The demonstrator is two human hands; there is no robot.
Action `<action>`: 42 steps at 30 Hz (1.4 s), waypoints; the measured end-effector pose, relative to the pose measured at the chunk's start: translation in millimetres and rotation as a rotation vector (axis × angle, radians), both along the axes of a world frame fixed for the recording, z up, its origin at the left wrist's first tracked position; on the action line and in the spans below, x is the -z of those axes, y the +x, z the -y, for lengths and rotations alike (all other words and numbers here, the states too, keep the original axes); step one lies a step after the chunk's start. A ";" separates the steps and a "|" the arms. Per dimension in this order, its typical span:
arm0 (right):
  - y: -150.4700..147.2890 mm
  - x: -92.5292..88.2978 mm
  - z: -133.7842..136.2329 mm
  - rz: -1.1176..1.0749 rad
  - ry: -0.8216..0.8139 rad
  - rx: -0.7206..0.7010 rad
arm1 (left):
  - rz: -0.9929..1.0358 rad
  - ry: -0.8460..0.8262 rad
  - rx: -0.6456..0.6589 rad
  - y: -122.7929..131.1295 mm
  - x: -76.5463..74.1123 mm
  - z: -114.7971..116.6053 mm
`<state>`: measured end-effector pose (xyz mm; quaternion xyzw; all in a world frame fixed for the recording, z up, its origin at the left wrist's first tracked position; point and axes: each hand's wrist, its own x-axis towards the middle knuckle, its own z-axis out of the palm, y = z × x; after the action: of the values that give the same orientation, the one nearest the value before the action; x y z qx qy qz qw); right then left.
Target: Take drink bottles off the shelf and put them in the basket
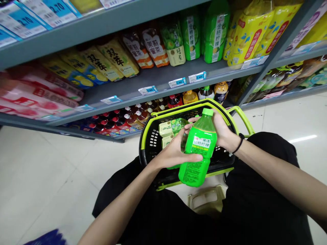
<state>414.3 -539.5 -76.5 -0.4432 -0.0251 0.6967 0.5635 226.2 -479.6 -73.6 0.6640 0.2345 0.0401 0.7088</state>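
A bright green drink bottle (198, 154) with a light green cap is tilted over the basket, its label facing me. My left hand (176, 151) is closed around the bottle's left side, the thumb lying across its front. At the shoulder and neck on the right, my right hand (223, 131) grips the same bottle from behind, with most of its fingers hidden. Below both hands is a black shopping basket (144, 160) with a lime-green rim, between my knees. Pale-labelled green tea bottles (166, 129) lie inside it; other contents are partly covered by my hands.
A grey shelf (153, 76) holds drink cartons, green bottles (217, 32) and yellow bottles (251, 34). More bottles (120, 119) stand on the lowest shelf behind the basket. The basket's handle (241, 119) sticks out rightward. A beige stool (206, 200) shows between my legs.
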 end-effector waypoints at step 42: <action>35.4 -10.7 25.8 1.531 -0.093 -1.262 | -0.960 1.268 0.219 16.5 56.7 -81.5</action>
<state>449.8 -565.3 -65.8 -0.7006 -0.5863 0.3951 -0.0965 242.7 -398.1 -130.3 0.9043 0.3798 -0.1941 0.0182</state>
